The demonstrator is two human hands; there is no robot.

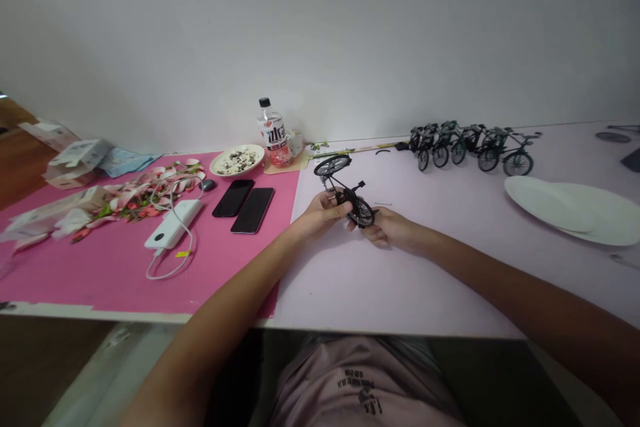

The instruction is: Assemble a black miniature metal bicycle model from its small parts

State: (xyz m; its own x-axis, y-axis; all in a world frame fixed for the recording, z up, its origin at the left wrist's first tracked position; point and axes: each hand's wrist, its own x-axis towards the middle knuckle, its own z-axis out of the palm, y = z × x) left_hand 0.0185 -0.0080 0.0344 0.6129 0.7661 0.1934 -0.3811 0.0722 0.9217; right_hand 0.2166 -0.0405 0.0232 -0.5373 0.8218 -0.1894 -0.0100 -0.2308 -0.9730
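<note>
A black miniature bicycle [345, 192] is held above the pale table, tilted, with one wheel up to the left and the other low between my hands. My left hand [323, 212] is closed on its frame, the thumb lying across it near the lower wheel. Against the right side of that wheel, my right hand [383, 225] has its fingers closed on the bicycle's end; the exact part under the fingertips is hidden. Just behind the hands lies a thin dark rod-like piece [383, 204], and farther back a curved black strip [383, 152].
Several finished-looking miniature bicycles [470, 147] stand along the wall. White plates [595, 213] lie at right. On the pink mat [240, 273] are two phones [253, 210], a white power bank [174, 223] with cable, and artificial petals [145, 197]. A bottle [275, 137] stands beside a dish [237, 160].
</note>
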